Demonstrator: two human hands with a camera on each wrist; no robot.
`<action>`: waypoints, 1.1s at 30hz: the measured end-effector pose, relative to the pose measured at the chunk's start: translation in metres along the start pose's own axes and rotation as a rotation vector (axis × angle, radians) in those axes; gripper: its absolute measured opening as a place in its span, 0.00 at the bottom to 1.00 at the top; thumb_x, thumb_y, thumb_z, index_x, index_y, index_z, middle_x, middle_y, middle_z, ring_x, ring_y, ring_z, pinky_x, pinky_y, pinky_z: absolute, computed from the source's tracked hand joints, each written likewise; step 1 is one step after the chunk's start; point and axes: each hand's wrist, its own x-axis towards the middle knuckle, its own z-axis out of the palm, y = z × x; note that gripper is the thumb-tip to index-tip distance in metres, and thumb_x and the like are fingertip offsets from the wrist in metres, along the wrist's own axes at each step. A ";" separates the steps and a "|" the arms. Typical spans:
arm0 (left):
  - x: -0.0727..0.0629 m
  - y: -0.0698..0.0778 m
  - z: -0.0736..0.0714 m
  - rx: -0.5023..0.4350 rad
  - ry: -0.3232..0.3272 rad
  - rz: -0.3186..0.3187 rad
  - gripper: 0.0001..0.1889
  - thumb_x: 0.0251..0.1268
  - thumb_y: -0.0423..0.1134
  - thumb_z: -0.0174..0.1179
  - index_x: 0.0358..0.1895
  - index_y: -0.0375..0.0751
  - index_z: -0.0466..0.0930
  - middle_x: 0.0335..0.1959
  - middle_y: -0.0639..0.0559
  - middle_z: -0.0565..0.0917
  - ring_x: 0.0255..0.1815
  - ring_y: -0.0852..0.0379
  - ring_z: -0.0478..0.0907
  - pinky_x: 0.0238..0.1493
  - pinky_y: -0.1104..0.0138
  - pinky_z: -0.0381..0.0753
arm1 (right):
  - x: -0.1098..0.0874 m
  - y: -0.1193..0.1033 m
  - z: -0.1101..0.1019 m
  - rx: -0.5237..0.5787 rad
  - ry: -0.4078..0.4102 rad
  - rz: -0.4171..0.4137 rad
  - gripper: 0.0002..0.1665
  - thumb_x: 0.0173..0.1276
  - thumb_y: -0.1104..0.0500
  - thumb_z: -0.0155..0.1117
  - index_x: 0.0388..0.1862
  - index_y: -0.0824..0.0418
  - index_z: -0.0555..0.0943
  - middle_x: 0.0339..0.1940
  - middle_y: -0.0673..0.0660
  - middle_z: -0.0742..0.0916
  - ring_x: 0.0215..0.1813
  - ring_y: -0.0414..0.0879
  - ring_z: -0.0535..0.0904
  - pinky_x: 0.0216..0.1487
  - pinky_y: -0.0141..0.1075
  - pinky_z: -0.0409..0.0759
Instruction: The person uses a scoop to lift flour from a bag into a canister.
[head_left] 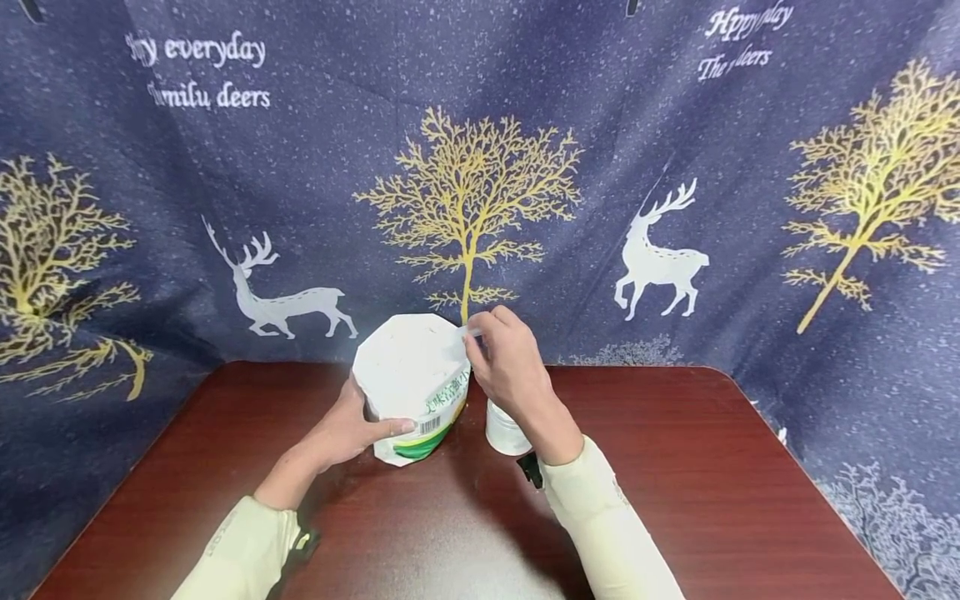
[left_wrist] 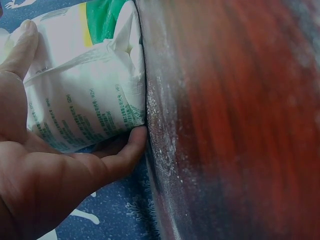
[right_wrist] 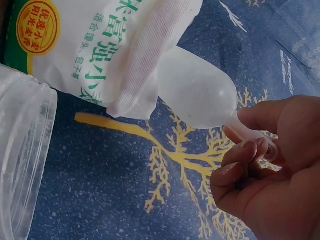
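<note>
In the head view, a dark-blue cloth with golden trees and white deer [head_left: 555, 50] hung behind a glossy red-brown wooden table [head_left: 660, 475]. The white bag with green-and-yellow bands and green lettering [head_left: 420, 400] stood on the table, its wide top facing the camera. The left hand [head_left: 347, 429] grasped its side, thumb across the front. Just right of the bag stood a clear round plastic jar [head_left: 504, 432], partly covered by the right hand [head_left: 512, 357] and forearm.

In the left wrist view, the bag lay sideways across the picture, its base against the tabletop. The thumb and fingers held it from two sides; its upper end was cut off.

In the right wrist view, the right hand pinched the handle of a translucent plastic scoop [right_wrist: 202, 90]. The scoop's long axis ran from lower right to upper left, bowl towards the bag, its far end hidden at the bag's rim. The jar was cut off at the left edge.
</note>
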 end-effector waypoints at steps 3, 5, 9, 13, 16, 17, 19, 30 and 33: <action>-0.001 0.000 0.000 -0.005 -0.003 0.005 0.63 0.54 0.46 0.84 0.83 0.52 0.43 0.75 0.43 0.63 0.77 0.43 0.62 0.78 0.39 0.54 | -0.001 -0.001 0.003 -0.006 -0.002 0.009 0.03 0.73 0.67 0.67 0.42 0.66 0.87 0.28 0.55 0.75 0.28 0.46 0.67 0.30 0.40 0.71; -0.001 0.000 0.000 -0.003 -0.003 0.003 0.63 0.54 0.47 0.84 0.84 0.52 0.42 0.75 0.43 0.62 0.77 0.43 0.61 0.78 0.39 0.54 | -0.002 -0.001 0.005 -0.010 -0.004 0.019 0.04 0.74 0.67 0.68 0.43 0.66 0.87 0.29 0.55 0.75 0.28 0.45 0.66 0.30 0.39 0.72; -0.002 0.000 0.000 -0.006 -0.002 -0.007 0.63 0.55 0.47 0.84 0.84 0.51 0.42 0.75 0.42 0.61 0.77 0.43 0.61 0.78 0.39 0.54 | -0.004 -0.002 0.010 -0.013 -0.022 0.033 0.06 0.74 0.66 0.68 0.46 0.68 0.88 0.28 0.54 0.73 0.28 0.44 0.64 0.30 0.38 0.70; -0.001 0.000 0.001 -0.007 0.005 0.003 0.63 0.54 0.46 0.84 0.84 0.48 0.42 0.75 0.41 0.62 0.77 0.43 0.61 0.78 0.41 0.54 | -0.006 -0.004 0.015 -0.018 -0.036 0.037 0.08 0.75 0.66 0.68 0.47 0.69 0.88 0.29 0.55 0.74 0.28 0.44 0.65 0.31 0.38 0.72; -0.001 0.000 0.001 -0.009 0.007 0.010 0.63 0.55 0.46 0.84 0.84 0.48 0.42 0.75 0.41 0.62 0.77 0.43 0.61 0.78 0.41 0.55 | -0.007 -0.005 0.017 -0.027 -0.047 0.039 0.08 0.75 0.66 0.68 0.48 0.69 0.88 0.31 0.57 0.77 0.30 0.46 0.70 0.33 0.39 0.76; -0.001 0.001 0.001 -0.009 0.007 0.011 0.63 0.55 0.46 0.84 0.84 0.48 0.42 0.75 0.42 0.62 0.77 0.43 0.61 0.78 0.41 0.55 | -0.007 -0.006 0.018 -0.027 -0.050 0.039 0.08 0.76 0.66 0.68 0.48 0.69 0.89 0.31 0.57 0.77 0.30 0.46 0.72 0.33 0.39 0.78; -0.001 0.001 0.000 -0.011 0.006 0.016 0.63 0.55 0.45 0.83 0.84 0.48 0.42 0.75 0.42 0.62 0.77 0.43 0.62 0.78 0.40 0.55 | -0.007 -0.006 0.020 -0.036 -0.046 0.033 0.08 0.75 0.66 0.68 0.47 0.68 0.89 0.31 0.57 0.78 0.31 0.47 0.74 0.34 0.39 0.79; -0.002 -0.002 0.000 0.007 0.002 -0.014 0.64 0.55 0.47 0.83 0.84 0.45 0.41 0.75 0.39 0.62 0.77 0.42 0.61 0.78 0.41 0.55 | -0.009 -0.008 0.028 -0.031 -0.062 0.059 0.07 0.74 0.65 0.69 0.46 0.67 0.89 0.31 0.56 0.78 0.30 0.46 0.72 0.34 0.39 0.79; -0.002 -0.002 0.000 0.007 0.001 -0.020 0.64 0.55 0.48 0.83 0.84 0.45 0.41 0.75 0.39 0.61 0.77 0.42 0.61 0.78 0.41 0.55 | -0.009 -0.009 0.030 -0.032 -0.062 0.062 0.06 0.74 0.65 0.69 0.45 0.65 0.89 0.31 0.56 0.78 0.30 0.45 0.71 0.34 0.39 0.78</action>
